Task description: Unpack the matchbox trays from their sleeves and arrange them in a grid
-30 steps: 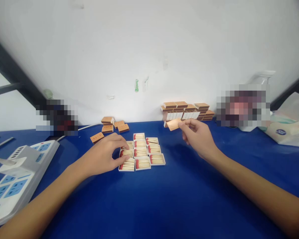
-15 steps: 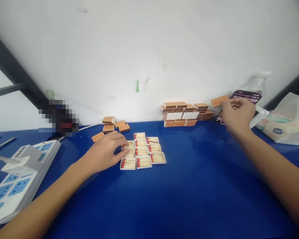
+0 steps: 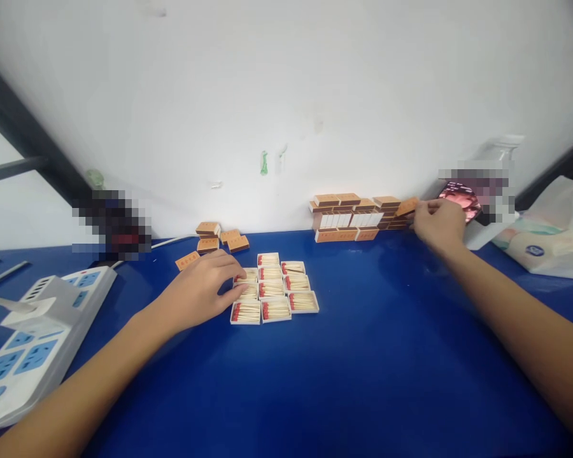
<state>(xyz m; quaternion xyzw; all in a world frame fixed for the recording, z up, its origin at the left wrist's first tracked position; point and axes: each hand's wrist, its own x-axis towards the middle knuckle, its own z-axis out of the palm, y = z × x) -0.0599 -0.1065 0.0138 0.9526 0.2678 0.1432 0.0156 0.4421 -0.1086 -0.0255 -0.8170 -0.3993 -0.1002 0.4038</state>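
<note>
In the head view, your right hand is at the far right of the blue table, thumb and fingers pinched on the edge of an orange matchbox. You hold that box tilted at the right end of the matchbox stack by the far wall; you cannot tell from here whether they touch.

Your left hand is over the left column of open trays, thumb and forefinger parted; contact with the trays is unclear. They lie in three columns, filled with red-headed matches. Far left of them you have a small pile of matchboxes, with a single box nearer you, just beyond your left hand.

To your left is a white power strip; to your far right, a partly blurred phone and a tissue pack.
</note>
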